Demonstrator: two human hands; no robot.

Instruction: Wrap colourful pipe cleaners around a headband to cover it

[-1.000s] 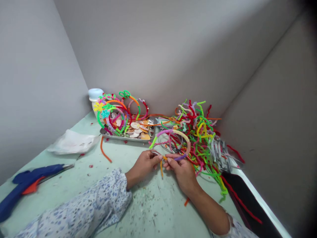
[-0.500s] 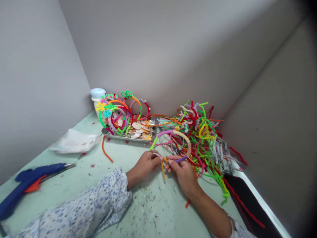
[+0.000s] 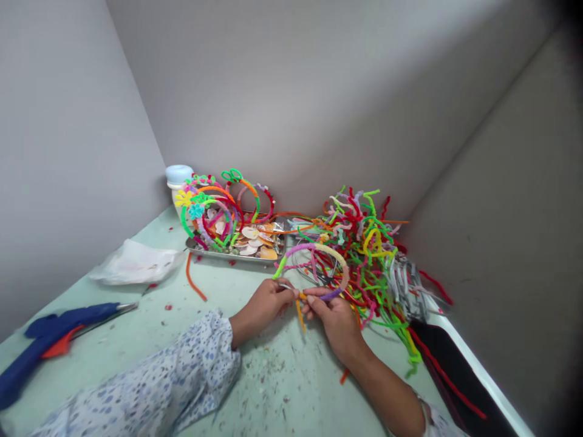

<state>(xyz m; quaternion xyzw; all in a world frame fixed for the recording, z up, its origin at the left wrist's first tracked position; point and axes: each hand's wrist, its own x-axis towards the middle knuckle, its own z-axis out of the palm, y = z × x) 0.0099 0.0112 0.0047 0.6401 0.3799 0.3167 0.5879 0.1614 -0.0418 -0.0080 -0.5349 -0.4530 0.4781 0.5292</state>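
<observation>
Between my hands is a headband (image 3: 340, 258) wrapped in pipe cleaner, its bands green, lilac, cream, peach and purple. My left hand (image 3: 268, 301) pinches one end, where a bare pale stretch shows. The thumb and fingers of my right hand (image 3: 331, 312) close on the other end, at an orange-yellow pipe cleaner (image 3: 300, 315) wound beside the purple band. That pipe cleaner's loose tail hangs down between the two hands. My fingertips hide part of the winding.
Behind stands a metal tray (image 3: 237, 257) with finished headbands and flat decorations. A tangled heap of pipe cleaners (image 3: 364, 255) lies right, beside grey bare headbands (image 3: 407, 285). A blue glue gun (image 3: 68, 325), a plastic bag (image 3: 139, 262) and a lidded bottle (image 3: 179, 177) are on the left.
The view has shifted slightly. Both hands keep their grip on the headband, and the orange-yellow tail has swung very little.
</observation>
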